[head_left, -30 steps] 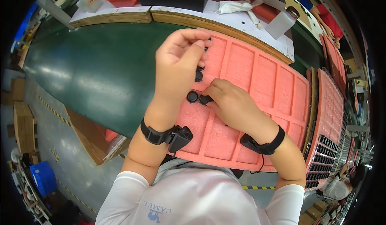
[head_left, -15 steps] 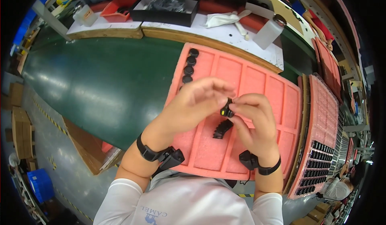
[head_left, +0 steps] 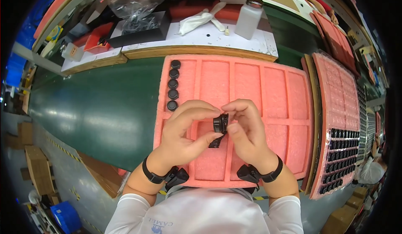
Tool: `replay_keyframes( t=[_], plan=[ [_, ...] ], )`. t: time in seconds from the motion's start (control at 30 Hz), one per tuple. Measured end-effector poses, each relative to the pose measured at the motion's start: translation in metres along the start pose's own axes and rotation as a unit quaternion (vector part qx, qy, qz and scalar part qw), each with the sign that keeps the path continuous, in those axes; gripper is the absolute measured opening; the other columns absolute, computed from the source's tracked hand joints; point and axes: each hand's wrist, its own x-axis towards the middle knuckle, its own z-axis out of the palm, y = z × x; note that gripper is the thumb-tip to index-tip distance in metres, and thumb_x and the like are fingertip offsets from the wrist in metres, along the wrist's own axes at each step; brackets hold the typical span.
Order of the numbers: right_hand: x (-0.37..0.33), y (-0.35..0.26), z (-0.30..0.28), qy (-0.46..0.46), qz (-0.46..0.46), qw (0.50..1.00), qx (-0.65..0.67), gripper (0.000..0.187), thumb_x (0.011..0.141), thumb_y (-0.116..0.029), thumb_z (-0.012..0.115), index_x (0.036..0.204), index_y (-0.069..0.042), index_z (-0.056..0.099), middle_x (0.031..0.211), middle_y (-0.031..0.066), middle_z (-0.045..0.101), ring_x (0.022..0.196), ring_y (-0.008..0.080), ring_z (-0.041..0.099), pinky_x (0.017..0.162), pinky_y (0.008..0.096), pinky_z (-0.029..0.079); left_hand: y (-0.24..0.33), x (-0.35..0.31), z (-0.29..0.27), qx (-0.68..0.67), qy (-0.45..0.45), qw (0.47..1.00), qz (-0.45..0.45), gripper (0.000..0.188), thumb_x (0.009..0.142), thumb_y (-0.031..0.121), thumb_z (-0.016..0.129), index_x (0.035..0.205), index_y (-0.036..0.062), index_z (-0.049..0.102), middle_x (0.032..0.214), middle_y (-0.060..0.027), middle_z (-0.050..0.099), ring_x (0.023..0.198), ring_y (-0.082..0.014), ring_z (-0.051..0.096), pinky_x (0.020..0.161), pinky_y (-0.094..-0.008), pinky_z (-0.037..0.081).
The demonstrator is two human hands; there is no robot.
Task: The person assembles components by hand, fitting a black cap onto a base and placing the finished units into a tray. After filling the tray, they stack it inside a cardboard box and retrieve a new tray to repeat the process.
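Note:
Between my hands is a small black plastic part (head_left: 218, 124), held above a pink foam tray (head_left: 274, 129). My left hand (head_left: 181, 134) pinches it from the left, thumb below and forefinger above. At its right edge, my right hand (head_left: 250, 135) has its thumb and fingers curled closed around the part; the exact contact is partly hidden. Just under the part, a ribbed black piece (head_left: 215, 143) lies in the tray, partly covered by my left thumb. Several round black caps (head_left: 173, 83) stand in a column along the tray's left side.
Behind the tray, a white bench board (head_left: 163, 47) carries a frosted bottle (head_left: 249, 19), white gloves (head_left: 196, 23), a black box (head_left: 146, 34) with a plastic bag, and a red bin (head_left: 97, 41). Stacked trays of black parts (head_left: 340, 150) stand at right. A green table (head_left: 104, 108) extends left.
My left hand has closed on the black part, which has turned so that its yellow spot no longer shows. Both hands are lower relative to the tray, and the view has shifted.

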Motion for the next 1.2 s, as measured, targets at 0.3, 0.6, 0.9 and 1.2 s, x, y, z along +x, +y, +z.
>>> replay_keyframes(
  t=[0.3,0.6,0.9,1.2],
  plan=[
    [0.001,0.005,-0.005,-0.026,0.118,0.921,0.370,0.022,0.099,-0.023,0.045,0.108,-0.002,0.047,0.094,0.0072,0.052,0.077,0.0119,0.049,0.071,0.0267,0.043,-0.006,-0.009,0.007,-0.184,0.053,0.980,-0.042,0.038,0.071,-0.003,0.075,0.106,-0.0061,0.059,0.107,-0.0175,0.058,0.098,-0.0246,0.059,0.086,-0.0343,0.049],
    [-0.003,-0.011,0.004,0.016,-0.033,0.999,-0.013,0.020,0.099,-0.019,0.040,0.106,-0.002,0.048,0.086,0.0068,0.053,0.070,0.0107,0.048,0.069,0.0265,0.043,0.002,-0.011,0.006,0.018,0.030,0.999,0.022,0.037,0.069,0.000,0.078,0.101,-0.0058,0.061,0.102,-0.0171,0.061,0.093,-0.0249,0.061,0.083,-0.0335,0.050],
    [-0.003,-0.009,0.005,0.037,-0.070,0.994,0.076,0.017,0.097,-0.014,0.044,0.106,0.000,0.048,0.087,0.0059,0.052,0.072,0.0099,0.048,0.066,0.0232,0.041,0.005,-0.011,0.009,0.022,0.051,0.997,0.050,0.036,0.068,0.001,0.079,0.099,-0.0056,0.062,0.098,-0.0178,0.063,0.089,-0.0259,0.063,0.079,-0.0336,0.051],
    [-0.004,-0.002,0.000,0.011,-0.098,0.995,0.018,0.017,0.098,-0.016,0.043,0.104,-0.001,0.047,0.085,0.0059,0.052,0.070,0.0092,0.047,0.062,0.0222,0.038,0.007,-0.011,0.008,0.050,0.048,0.996,0.063,0.035,0.070,0.004,0.079,0.099,-0.0059,0.062,0.097,-0.0187,0.063,0.089,-0.0266,0.063,0.077,-0.0337,0.052]
  ],
)
